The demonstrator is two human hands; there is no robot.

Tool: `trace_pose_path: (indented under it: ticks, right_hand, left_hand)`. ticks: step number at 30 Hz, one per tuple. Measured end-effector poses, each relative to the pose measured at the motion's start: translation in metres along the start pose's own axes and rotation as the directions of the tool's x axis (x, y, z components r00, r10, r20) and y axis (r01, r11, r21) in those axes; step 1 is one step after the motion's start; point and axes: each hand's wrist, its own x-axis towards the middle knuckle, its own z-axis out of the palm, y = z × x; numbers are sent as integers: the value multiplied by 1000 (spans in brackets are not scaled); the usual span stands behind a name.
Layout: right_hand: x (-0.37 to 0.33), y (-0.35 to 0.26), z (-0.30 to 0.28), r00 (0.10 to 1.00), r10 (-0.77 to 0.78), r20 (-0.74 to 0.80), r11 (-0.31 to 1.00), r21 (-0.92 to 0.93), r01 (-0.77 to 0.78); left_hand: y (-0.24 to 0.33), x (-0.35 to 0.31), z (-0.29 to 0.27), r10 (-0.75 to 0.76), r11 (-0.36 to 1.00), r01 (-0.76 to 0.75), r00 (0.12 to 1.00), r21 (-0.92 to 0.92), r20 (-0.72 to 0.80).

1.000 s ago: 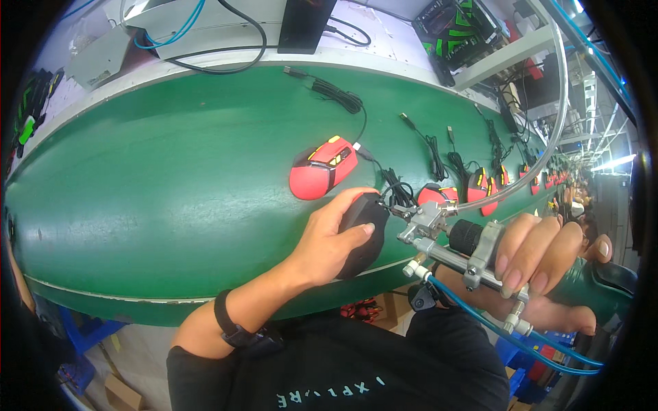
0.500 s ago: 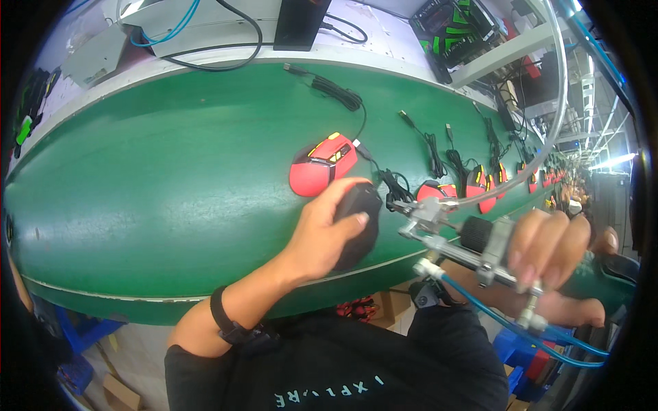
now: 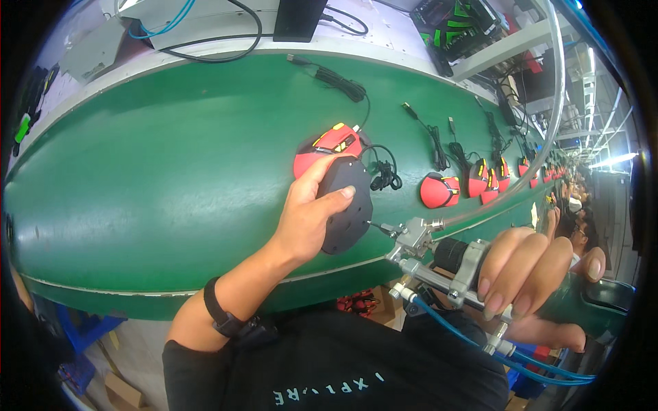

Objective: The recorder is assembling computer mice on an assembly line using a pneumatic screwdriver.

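My left hand grips a computer mouse on its side, thumb pressed on the black underside, which has several small holes. My right hand is wrapped round an air-powered screwdriver with a metal head, black knob and green rear body. The driver's thin tip points left and reaches the right edge of the mouse's underside; whether it sits in a hole I cannot tell. Just beyond my left fingers, a red and black mouse with yellow buttons lies on the green conveyor belt, its black cable coiled behind it.
Several red mice with coiled cables line the belt to the right. A clear feed tube arches down to the driver, and blue air hoses trail below it. Along the far edge runs a white shelf. Other people sit farther right.
The mouse in my left hand has moved up and left, its flat underside now turned more into view. The screwdriver in my right hand has shifted left and down, its tip now at the mouse.
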Motion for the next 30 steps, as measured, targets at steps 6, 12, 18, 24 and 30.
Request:
trace_pose_path:
  ticks: [6,12,18,24,30]
  right_hand:
    - [-1,4,3,1000,-4,27,1000,0,4]
    - [-2,9,7,1000,19,16,999,29,-19]
    - [3,-28,-2,995,20,-93,999,34,-17]
    - [18,-5,22,999,-20,45,1000,-6,20]
    - [19,6,33,998,-31,56,999,20,30]
  left_hand:
    - [5,-4,4,27,1000,-27,1000,15,7]
    - [2,-7,-1,12,1000,-12,1000,-17,-19]
    - [2,-3,-1,-113,987,109,993,-114,-30]
    - [-3,-6,-7,-127,975,127,992,-180,10]
    - [2,-9,-7,-101,973,111,993,-204,61]
